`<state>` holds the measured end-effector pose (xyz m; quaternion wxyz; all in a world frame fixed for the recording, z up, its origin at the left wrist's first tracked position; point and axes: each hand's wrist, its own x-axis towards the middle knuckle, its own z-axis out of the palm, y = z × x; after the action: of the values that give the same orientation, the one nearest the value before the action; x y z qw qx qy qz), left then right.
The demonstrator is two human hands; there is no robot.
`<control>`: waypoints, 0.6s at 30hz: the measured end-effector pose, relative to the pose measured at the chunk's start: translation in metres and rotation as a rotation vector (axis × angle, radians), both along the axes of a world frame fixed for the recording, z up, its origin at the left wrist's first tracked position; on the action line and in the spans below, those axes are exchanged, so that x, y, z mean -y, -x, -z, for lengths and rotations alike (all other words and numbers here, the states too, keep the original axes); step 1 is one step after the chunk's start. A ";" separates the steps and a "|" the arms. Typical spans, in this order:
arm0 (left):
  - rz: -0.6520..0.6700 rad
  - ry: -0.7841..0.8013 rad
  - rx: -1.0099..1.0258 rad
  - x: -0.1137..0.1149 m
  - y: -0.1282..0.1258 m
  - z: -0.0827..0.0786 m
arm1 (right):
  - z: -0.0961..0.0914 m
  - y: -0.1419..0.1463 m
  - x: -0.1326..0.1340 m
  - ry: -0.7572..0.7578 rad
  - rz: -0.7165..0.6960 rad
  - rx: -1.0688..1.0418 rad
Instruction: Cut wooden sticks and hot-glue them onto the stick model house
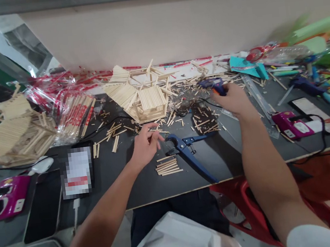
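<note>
My right hand [230, 98] is closed on a dark blue glue gun [212, 84] with an orange trigger, at the back of the table. My left hand [145, 145] hovers over the table, its fingers curled together in a loose pinch; anything small between the fingertips cannot be made out. Just behind it stands a model house built of wooden sticks [151, 99], with slatted roof panels. Blue-handled cutters [191, 156] lie to the right of my left hand. In front of them is a small row of cut sticks [168, 166].
Stick offcuts [114, 131] litter the dark table [149, 189]. Another stick model [9, 130] and wrapped chopsticks [75, 112] are on the left, beside phones [43, 206] and a purple power socket [10, 196]. At right are a second glue gun [307, 86] and another purple socket [291, 124].
</note>
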<state>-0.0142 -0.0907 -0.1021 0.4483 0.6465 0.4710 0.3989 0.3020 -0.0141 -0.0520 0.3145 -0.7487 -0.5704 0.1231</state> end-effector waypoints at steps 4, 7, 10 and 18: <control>0.006 0.008 0.023 -0.001 -0.001 0.001 | -0.014 0.000 -0.003 -0.127 -0.049 -0.381; 0.018 0.021 0.042 -0.001 -0.001 0.002 | -0.023 0.009 -0.016 -0.229 -0.143 -0.458; 0.014 0.062 0.047 -0.001 -0.002 0.001 | -0.034 0.021 -0.031 -0.340 -0.262 -0.412; -0.001 0.114 0.043 -0.002 -0.001 0.004 | -0.045 0.049 -0.046 -0.455 -0.516 0.012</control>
<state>-0.0127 -0.0884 -0.1062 0.4943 0.6111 0.4836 0.3852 0.2534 0.0320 -0.0066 0.4286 -0.4911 -0.7557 0.0638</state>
